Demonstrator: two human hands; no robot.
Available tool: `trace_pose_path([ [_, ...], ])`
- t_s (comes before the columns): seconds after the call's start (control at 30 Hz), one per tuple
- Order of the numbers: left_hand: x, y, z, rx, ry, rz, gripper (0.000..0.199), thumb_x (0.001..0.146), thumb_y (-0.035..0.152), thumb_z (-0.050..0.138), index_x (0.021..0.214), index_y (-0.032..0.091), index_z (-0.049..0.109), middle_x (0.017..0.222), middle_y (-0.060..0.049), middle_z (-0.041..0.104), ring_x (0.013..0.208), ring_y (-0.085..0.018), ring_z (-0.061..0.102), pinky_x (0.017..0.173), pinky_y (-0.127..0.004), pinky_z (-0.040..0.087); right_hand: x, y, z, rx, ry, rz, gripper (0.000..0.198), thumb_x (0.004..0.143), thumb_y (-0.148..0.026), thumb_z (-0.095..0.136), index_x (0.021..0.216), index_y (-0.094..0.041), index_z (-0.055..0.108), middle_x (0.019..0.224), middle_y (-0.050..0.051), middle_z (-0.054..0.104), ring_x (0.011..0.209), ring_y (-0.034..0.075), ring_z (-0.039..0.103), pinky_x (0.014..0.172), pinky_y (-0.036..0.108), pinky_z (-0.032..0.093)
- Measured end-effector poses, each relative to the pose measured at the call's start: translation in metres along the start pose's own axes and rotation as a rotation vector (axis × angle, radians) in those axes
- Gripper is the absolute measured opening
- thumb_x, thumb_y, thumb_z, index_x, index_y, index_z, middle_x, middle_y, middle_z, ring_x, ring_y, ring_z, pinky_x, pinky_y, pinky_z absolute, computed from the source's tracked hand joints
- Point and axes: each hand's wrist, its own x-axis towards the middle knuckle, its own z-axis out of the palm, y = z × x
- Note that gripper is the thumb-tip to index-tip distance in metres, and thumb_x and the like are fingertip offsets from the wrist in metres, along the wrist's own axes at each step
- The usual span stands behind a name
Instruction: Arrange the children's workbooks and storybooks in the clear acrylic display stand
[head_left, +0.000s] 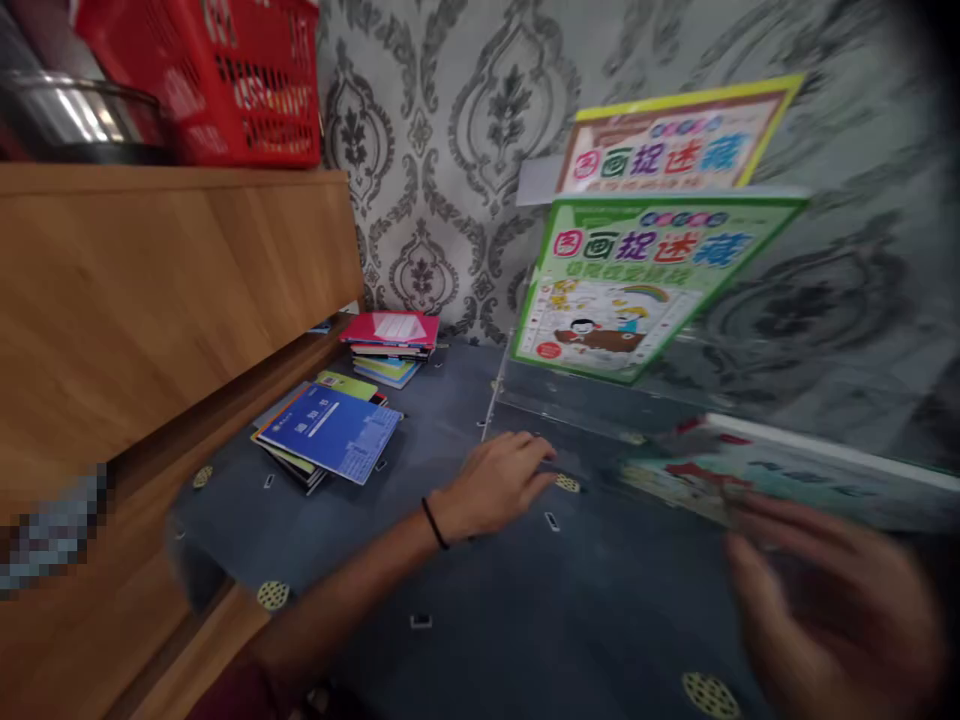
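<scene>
My left hand point(499, 482), with a dark band at the wrist, is held palm down over the dark tabletop with its fingers stretched to the right and nothing in them. Just beyond is a clear display stand point(570, 402). A green-bordered picture book point(622, 290) leans upright in it, with a yellow-edged book point(667, 150) behind. At lower right, my right hand point(832, 590) is smeared by motion. Its fingertips overlap the lower edge of a teal-covered book point(810, 475), partly blurred; whether they grip it I cannot tell.
A blue book point(330, 430) tops one stack at the left, and a pink-red book point(390, 328) tops another near the wall. The wooden cabinet point(172, 270) overhangs the left side, bearing a red plastic basket point(202, 90) and a metal bowl point(82, 115). Patterned wallpaper point(450, 150) rises behind.
</scene>
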Motion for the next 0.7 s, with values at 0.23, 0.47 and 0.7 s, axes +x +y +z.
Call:
trace_pose_path([
  [0.23, -0.069, -0.037, -0.023, 0.261, 0.081, -0.191, 0.022, 0.097, 0.026, 0.056, 0.117, 0.016, 0.058, 0.118, -0.010, 0.065, 0.113, -0.025, 0.058, 0.099, -0.043, 0.049, -0.045, -0.004, 0.089, 0.140, -0.639, -0.721, 0.010, 0.095, -0.019, 0.058, 0.100, -0.024, 0.066, 0.093, 0.005, 0.073, 0.087, 0.018, 0.070, 0.079, 0.033, 0.058],
  [0.47, -0.139, -0.100, -0.037, 0.494, 0.173, -0.355, 0.065, 0.086, 0.049, 0.070, 0.139, 0.021, 0.045, 0.145, -0.017, 0.050, 0.141, -0.038, 0.040, 0.113, -0.063, 0.034, -0.071, 0.000, 0.140, 0.226, -0.974, -0.473, 0.013, 0.098, -0.023, 0.052, 0.090, -0.022, 0.063, 0.090, 0.005, 0.071, 0.086, 0.018, 0.067, 0.081, 0.031, 0.055],
  [0.7, -0.095, -0.140, -0.080, 0.205, 0.153, -0.260, 0.049, 0.095, 0.051, 0.056, 0.132, 0.019, 0.051, 0.131, -0.013, 0.060, 0.123, -0.027, 0.056, 0.105, -0.045, 0.046, -0.087, 0.004, 0.175, 0.262, -1.076, -0.263, 0.013, 0.092, -0.021, 0.054, 0.086, -0.020, 0.064, 0.086, 0.005, 0.069, 0.085, 0.019, 0.064, 0.080, 0.032, 0.049],
])
